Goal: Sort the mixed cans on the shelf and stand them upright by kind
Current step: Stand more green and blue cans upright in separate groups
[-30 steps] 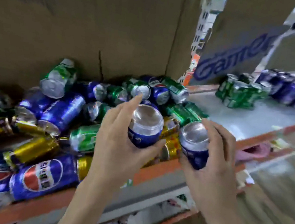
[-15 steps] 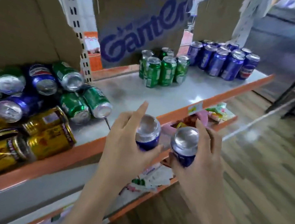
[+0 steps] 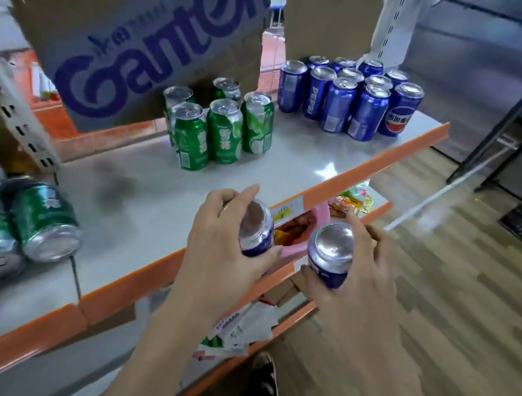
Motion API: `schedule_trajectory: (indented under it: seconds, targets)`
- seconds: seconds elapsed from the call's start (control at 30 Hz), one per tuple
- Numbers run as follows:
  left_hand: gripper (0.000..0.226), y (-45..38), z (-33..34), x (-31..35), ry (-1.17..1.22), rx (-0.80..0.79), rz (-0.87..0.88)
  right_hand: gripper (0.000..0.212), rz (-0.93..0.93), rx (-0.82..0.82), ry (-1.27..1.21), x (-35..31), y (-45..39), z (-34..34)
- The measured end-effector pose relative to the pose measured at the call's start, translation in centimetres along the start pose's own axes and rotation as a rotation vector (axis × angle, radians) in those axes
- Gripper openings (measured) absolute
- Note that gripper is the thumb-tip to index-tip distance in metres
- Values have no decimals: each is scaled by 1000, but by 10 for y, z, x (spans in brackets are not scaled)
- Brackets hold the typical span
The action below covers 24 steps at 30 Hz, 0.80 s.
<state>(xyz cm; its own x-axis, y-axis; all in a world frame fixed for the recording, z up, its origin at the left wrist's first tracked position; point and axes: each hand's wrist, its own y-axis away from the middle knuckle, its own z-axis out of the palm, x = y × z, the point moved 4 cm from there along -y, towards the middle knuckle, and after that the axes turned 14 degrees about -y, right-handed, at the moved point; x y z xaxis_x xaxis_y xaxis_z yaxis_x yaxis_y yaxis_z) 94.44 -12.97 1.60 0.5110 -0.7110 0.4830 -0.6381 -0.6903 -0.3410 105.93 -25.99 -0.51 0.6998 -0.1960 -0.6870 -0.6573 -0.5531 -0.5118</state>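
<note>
Just one wide-angle head-mounted view, looking forward and down from right in front of the grey orange-edged metal shelf (image 3: 138, 200). Close enough that both forearms fill the lower frame; wood-plank floor (image 3: 471, 311) off right. No second view to overlap.

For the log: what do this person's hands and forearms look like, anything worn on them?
Both are bare. The left hand and right hand show no gloves, rings or wristbands, and no watch is visible. The forearms are uncovered as far as the frame's lower edge, with no sleeve in view. The fingers carry no tape or markings that I can make out.
</note>
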Motion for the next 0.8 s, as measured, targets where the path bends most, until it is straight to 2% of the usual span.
schedule_trajectory:
  seconds: [0.27, 0.47, 0.8]
  targets:
    - [76, -114, 67, 18, 43, 34, -1, 73, -43, -70, -37, 73, -114, 19]
    - [74, -193, 97, 24, -20, 98, -17, 75, -125, -118, 4, 107, -206, 36]
    - [78, -248, 129, 18, -166, 108, -105, 76, -227, -153, 151, 170, -303, 64]
